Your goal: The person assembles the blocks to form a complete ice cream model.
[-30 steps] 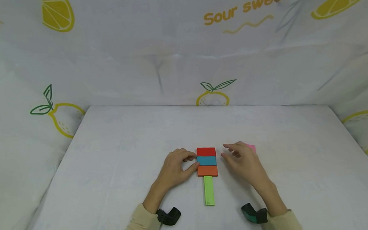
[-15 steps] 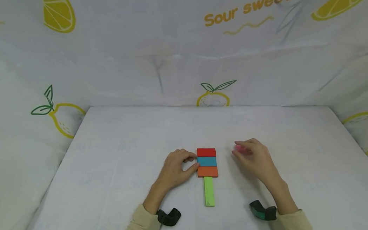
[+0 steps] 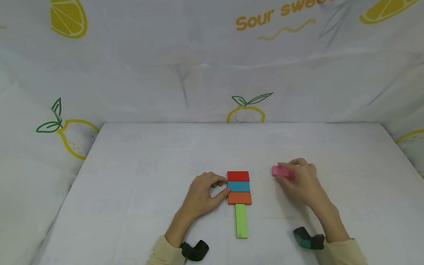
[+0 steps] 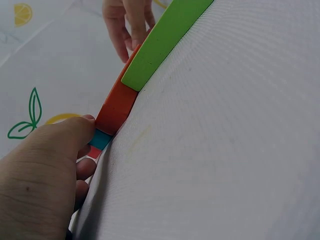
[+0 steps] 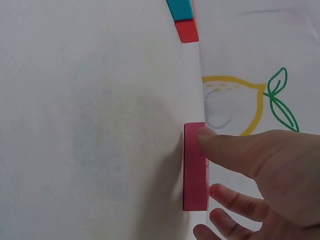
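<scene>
Three flat blocks lie in a column: red (image 3: 238,176), blue (image 3: 238,186) and orange (image 3: 239,198), touching along their long sides. A green block (image 3: 241,221) stands lengthwise below the orange one, like a stem. My left hand (image 3: 200,196) rests beside the column, its thumb and index fingertip touching the left ends around the blue block. To the right, my right hand (image 3: 303,183) pinches a pink block (image 3: 278,171) between thumb and fingers, apart from the column. In the right wrist view the thumb lies on the pink block (image 5: 194,170); its far side is hidden.
A white table (image 3: 155,152) carries the blocks, with a white lemon-printed cloth (image 3: 139,72) rising behind and at the sides. Black wrist mounts (image 3: 195,250) sit at both sleeves.
My right hand has moved right, away from the column, and now grips the pink block, which was mostly hidden behind it. The left hand and the column stay in place.
</scene>
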The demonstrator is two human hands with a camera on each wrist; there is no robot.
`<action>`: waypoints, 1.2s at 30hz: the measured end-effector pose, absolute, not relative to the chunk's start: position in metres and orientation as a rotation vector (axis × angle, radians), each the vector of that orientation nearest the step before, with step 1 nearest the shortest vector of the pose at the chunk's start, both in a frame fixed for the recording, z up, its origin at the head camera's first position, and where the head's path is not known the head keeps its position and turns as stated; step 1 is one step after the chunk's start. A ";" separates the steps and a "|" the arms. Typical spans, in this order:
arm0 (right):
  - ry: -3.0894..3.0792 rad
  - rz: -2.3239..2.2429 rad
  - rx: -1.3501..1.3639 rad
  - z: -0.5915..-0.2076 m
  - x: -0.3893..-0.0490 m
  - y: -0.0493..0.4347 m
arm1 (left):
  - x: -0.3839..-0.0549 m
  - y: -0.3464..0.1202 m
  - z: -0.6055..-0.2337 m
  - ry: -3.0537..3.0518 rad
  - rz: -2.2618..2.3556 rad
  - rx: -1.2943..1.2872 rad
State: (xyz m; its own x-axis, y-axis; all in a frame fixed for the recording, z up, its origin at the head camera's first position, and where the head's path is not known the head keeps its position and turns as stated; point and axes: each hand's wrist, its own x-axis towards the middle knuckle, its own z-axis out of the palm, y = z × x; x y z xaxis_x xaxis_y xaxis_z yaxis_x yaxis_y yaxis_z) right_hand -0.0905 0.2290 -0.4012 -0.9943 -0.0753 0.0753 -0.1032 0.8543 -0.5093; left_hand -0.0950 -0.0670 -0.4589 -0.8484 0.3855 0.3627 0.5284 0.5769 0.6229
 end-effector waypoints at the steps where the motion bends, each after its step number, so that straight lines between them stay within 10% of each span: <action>1: -2.976 0.823 0.146 -0.402 -0.091 0.230 | -0.095 -0.067 -0.459 -2.621 -1.129 -0.770; 36: -3.016 0.842 0.104 -0.398 -0.100 0.205 | -0.095 -0.067 -0.459 -2.598 -1.140 -0.780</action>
